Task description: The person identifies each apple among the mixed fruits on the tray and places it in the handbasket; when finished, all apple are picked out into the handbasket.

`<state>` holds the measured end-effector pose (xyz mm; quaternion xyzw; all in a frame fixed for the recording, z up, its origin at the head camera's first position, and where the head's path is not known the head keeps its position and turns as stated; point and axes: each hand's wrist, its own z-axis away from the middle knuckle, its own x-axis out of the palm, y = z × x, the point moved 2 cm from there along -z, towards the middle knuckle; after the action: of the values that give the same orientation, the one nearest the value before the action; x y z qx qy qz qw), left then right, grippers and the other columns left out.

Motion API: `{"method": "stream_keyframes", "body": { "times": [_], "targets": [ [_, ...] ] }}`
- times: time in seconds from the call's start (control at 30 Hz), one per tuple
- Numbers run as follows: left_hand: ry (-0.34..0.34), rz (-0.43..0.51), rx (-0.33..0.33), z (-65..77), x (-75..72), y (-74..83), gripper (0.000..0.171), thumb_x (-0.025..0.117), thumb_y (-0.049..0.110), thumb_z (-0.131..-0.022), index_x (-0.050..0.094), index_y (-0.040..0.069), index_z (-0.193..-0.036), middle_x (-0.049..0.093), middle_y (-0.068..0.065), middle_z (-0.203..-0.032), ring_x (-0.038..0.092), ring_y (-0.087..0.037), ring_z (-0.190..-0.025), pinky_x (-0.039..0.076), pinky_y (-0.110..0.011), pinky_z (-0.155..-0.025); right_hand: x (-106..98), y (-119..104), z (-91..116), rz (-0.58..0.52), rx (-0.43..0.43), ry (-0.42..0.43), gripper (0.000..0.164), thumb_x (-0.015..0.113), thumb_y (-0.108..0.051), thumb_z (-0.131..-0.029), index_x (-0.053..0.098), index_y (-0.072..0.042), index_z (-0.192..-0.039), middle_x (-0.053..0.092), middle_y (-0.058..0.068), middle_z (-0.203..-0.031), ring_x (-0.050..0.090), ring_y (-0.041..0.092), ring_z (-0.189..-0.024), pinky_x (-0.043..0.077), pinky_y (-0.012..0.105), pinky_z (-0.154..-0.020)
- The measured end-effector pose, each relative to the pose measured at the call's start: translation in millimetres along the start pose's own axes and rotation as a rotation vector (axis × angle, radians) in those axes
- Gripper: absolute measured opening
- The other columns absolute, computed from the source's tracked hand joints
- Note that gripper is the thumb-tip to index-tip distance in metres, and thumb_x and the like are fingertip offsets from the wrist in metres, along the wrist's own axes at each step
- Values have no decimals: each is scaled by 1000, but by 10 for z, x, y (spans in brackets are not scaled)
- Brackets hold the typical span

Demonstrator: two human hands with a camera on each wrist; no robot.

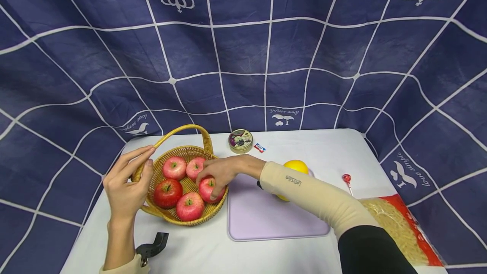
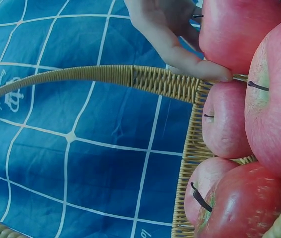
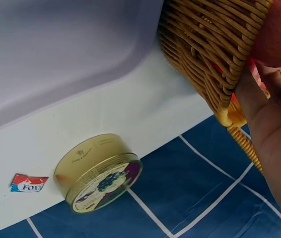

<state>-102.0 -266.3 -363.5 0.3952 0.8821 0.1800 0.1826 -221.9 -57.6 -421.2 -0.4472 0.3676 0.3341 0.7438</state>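
Note:
A wicker basket [image 1: 205, 219] with a tall arched handle [image 1: 182, 128] holds several red and pink apples. My left hand [image 1: 127, 181] pinches the handle's left side between thumb and fingers. Reaching in from the right, my right hand [image 1: 222, 172] grips a pink apple [image 1: 207, 186] at the basket's right side, fingers curled over it. The left wrist view shows this apple [image 2: 240, 37] above the others, with the right thumb against its underside. A dark red apple [image 1: 168, 193] lies at the basket's left. In the right wrist view, fingers dip behind the woven rim [image 3: 252, 29].
A lilac tray [image 1: 262, 223] lies right of the basket; a yellow round thing [image 1: 296, 165] on it is partly hidden by my right forearm. Behind are a round gold tin [image 1: 240, 141] and a small wrapper [image 1: 260, 148]. Far right: a lollipop [image 1: 346, 178] and a red-edged bag [image 1: 395, 227].

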Motion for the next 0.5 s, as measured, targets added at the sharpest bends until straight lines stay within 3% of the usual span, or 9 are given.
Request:
{"method": "stream_keyframes", "body": {
  "times": [0.13,0.5],
  "targets": [
    [3,3,2,-1,0,7,20,69,-2,-84,79,-2,-101,74,-19,-105,69,-8,-102,52,-12,-91,6,-6,-32,49,-1,-11,60,83,-47,-76,63,-33,-131,49,-8,-117,48,7,-107,43,18,-90],
    [-10,-7,-6,2,1,-3,20,69,-1,-84,79,-1,-102,74,-18,-106,69,-8,-103,52,-12,-91,3,-7,-99,30,4,-18,52,87,-44,-74,57,-27,-113,55,-8,-105,50,7,-98,44,17,-81]
  ]
}}
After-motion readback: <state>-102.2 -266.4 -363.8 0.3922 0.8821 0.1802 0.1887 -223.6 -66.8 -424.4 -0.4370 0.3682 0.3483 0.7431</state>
